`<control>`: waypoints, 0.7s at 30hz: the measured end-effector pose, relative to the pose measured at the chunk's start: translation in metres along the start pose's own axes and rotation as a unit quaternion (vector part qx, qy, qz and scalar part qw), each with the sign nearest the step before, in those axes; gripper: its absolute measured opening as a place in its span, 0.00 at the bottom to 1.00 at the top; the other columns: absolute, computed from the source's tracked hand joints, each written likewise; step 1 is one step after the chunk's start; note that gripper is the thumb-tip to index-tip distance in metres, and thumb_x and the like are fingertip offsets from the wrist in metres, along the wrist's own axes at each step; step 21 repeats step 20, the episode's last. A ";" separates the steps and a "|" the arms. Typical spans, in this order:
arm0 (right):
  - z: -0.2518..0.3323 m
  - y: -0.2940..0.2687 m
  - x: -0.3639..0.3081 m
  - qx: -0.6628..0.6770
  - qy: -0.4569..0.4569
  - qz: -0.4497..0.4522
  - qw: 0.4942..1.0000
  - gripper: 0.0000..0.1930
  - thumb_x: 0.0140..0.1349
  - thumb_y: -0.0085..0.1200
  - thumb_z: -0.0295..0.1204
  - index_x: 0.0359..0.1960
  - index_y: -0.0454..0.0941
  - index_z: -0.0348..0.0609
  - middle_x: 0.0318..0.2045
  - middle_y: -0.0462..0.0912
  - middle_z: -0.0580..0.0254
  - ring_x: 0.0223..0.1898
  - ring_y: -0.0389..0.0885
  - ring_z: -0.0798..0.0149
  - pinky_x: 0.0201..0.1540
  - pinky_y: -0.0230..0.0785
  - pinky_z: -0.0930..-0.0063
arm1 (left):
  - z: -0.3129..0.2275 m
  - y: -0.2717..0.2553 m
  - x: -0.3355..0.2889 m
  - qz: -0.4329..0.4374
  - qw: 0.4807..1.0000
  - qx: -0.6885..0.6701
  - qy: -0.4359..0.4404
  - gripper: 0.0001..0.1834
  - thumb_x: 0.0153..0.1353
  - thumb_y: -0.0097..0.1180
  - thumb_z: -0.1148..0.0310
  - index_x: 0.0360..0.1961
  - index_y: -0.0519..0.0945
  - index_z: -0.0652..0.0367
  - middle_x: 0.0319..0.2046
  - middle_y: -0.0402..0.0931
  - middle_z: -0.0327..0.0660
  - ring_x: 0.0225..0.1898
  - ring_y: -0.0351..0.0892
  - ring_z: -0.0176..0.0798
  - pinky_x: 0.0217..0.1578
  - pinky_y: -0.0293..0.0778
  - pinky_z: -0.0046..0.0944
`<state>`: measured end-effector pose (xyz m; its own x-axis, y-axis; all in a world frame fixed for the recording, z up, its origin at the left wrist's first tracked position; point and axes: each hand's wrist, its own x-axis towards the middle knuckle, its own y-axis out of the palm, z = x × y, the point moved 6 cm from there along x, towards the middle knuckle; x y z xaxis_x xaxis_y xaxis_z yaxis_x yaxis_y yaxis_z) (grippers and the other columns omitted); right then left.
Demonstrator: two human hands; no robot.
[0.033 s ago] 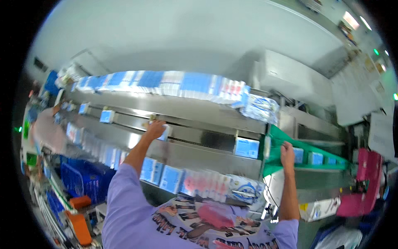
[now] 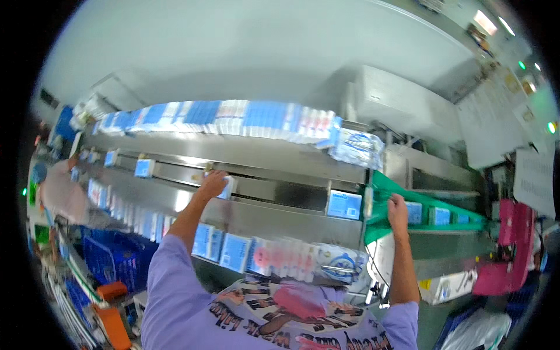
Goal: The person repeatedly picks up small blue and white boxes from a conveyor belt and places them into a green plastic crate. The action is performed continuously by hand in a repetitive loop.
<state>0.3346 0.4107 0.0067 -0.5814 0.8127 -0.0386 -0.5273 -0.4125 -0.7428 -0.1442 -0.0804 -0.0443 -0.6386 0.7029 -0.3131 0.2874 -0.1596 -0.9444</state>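
My left hand (image 2: 213,184) is closed at a blue-and-white pack (image 2: 227,187) on the long metal conveyor channel, its fingers curled and partly hiding the pack. To the right, another blue-and-white pack (image 2: 344,205) stands in the channel just before the green film (image 2: 379,227). My right hand (image 2: 398,211) is closed beside the green film, which folds into a tapering sleeve; whether its fingers grip anything is hidden. Inside the sleeve several packs sit in a row, the nearest being a blue pack (image 2: 413,212) right of my hand.
Behind the channel a long row of blue and white packs (image 2: 204,113) ends at a clear-wrapped bundle (image 2: 357,147). A nearer row (image 2: 236,252) lines the front edge. At far left a co-worker (image 2: 65,189) reaches over the line. Blue crates (image 2: 111,259) and a magenta machine part (image 2: 508,251) flank me.
The whole view has shifted slightly, with things sitting a little further left. Both hands keep about the same places by the pack and the green film.
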 end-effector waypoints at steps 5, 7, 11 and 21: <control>-0.033 0.013 0.011 -0.006 0.085 0.002 0.996 0.26 0.60 0.54 0.37 0.58 0.68 0.35 0.41 0.82 0.39 0.46 0.80 0.41 0.50 0.71 0.56 | -0.071 -0.021 0.004 0.006 0.999 -0.033 0.021 0.17 0.63 0.50 0.58 0.51 0.75 0.51 0.51 0.76 0.42 0.58 0.72 0.49 0.60 0.53 0.71; -0.035 0.013 0.008 -0.026 0.126 -0.001 0.992 0.29 0.59 0.55 0.37 0.60 0.65 0.34 0.41 0.81 0.35 0.46 0.80 0.39 0.50 0.70 0.54 | -0.095 -0.023 0.001 0.013 0.999 -0.022 0.029 0.17 0.64 0.50 0.58 0.51 0.75 0.51 0.50 0.77 0.42 0.57 0.73 0.48 0.60 0.54 0.71; -0.050 0.007 0.005 -0.059 0.115 -0.008 0.992 0.31 0.59 0.56 0.34 0.61 0.61 0.32 0.45 0.78 0.28 0.50 0.77 0.34 0.52 0.69 0.52 | -0.130 -0.014 0.007 -0.004 0.996 -0.022 0.081 0.16 0.64 0.50 0.60 0.51 0.75 0.50 0.49 0.77 0.41 0.56 0.73 0.47 0.59 0.54 0.71; -0.044 0.047 0.041 0.215 0.127 0.093 0.964 0.29 0.58 0.57 0.36 0.57 0.65 0.31 0.45 0.79 0.30 0.47 0.80 0.37 0.48 0.73 0.46 | -0.119 -0.023 -0.014 -0.158 0.978 -0.068 0.117 0.19 0.64 0.51 0.61 0.56 0.73 0.50 0.54 0.75 0.45 0.57 0.72 0.48 0.61 0.54 0.68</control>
